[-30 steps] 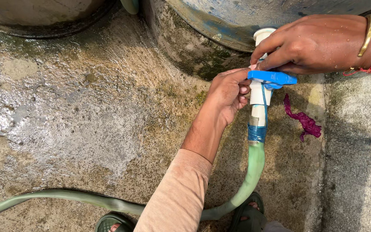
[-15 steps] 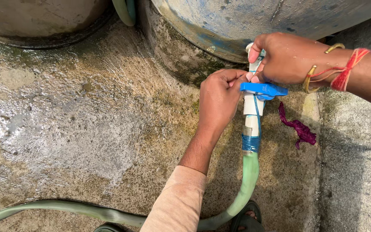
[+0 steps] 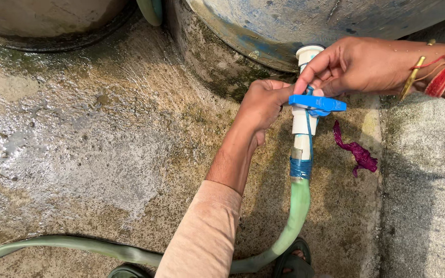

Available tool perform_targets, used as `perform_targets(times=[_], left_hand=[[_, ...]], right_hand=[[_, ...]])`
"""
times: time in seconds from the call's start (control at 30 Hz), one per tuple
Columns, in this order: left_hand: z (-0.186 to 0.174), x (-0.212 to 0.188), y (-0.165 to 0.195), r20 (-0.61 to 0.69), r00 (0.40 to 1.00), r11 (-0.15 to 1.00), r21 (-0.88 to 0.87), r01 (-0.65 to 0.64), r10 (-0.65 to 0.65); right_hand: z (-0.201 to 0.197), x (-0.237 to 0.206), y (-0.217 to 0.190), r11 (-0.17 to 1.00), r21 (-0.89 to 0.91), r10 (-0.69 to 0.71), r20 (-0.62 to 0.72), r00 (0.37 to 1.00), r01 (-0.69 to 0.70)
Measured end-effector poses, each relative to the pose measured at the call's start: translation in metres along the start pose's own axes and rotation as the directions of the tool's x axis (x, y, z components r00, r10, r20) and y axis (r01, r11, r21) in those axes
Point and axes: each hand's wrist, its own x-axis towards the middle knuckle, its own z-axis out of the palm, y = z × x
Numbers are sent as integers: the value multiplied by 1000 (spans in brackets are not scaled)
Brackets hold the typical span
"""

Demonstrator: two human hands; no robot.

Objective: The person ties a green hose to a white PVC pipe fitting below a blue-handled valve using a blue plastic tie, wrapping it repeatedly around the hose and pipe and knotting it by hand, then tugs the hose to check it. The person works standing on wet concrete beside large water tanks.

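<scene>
Gripping the white plastic pipe valve (image 3: 305, 110) from either side, both hands close on it against the base of the blue-grey tank (image 3: 284, 25). The left hand (image 3: 261, 105) wraps the valve body from the left, fingers curled tight; the right hand (image 3: 359, 64) pinches its upper end just above the flat blue lever handle (image 3: 317, 104), which lies crosswise. The valve's long axis runs from the tank toward the person, into a pale green hose (image 3: 294, 216) bound with blue tape (image 3: 301, 168). A crumpled purple scrap (image 3: 356, 152) lies on the wet concrete floor (image 3: 104, 134) just right of the valve.
</scene>
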Motion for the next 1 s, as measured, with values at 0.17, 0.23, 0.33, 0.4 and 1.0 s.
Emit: perform_targets(times=[0.17, 0.23, 0.33, 0.4, 1.0], left_hand=[[1, -12, 12, 10, 936, 921, -172, 349, -352], [1, -16, 15, 17, 925, 904, -206, 376, -380], [2, -19, 16, 18, 922, 892, -248, 379, -387], [3, -20, 16, 37, 921, 873, -305, 380, -388], [15, -40, -24, -204, 971, 986, 137, -95, 122]], right_hand=[[5, -11, -26, 958, -278, -94, -61, 994, 73], [7, -11, -32, 913, -405, -91, -84, 992, 50], [16, -10, -33, 622, -727, -457, -36, 889, 291], [21, -15, -30, 578, -740, -557, -49, 829, 344], [57, -41, 18, 723, -685, -530, -473, 704, 84]])
